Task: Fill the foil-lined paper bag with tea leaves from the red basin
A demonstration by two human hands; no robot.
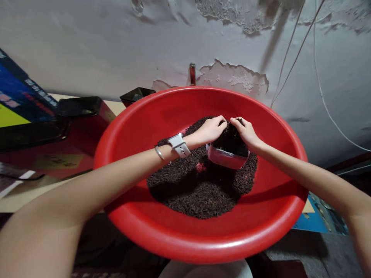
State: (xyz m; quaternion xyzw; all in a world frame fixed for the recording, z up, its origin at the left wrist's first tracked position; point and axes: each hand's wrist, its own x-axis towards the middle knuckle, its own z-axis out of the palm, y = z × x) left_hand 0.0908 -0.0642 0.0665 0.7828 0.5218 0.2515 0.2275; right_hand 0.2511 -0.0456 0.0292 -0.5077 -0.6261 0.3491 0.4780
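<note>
A wide red plastic basin point(203, 243) holds a heap of dark, dry, leaf-like bits point(203, 200). Over the heap is a small box point(228, 157) with a shiny, see-through-looking front and a dark inside. My left hand point(213, 129), below a pale watch point(179, 146) and a bangle, is closed at the left of the box's dark upper part. On the other side my right hand point(246, 133) is closed too, its fingertips close to those of the left. Small bits cling near the fingertips. Whether the fingers pinch a rim or a lining is hidden.
Left of the basin stand a dark-topped red container point(87, 116) and a blue printed box point(20, 92). Another dark container point(136, 95) sits behind the rim. The peeling wall point(101, 46) rises close behind, with cords point(295, 58) hanging at right.
</note>
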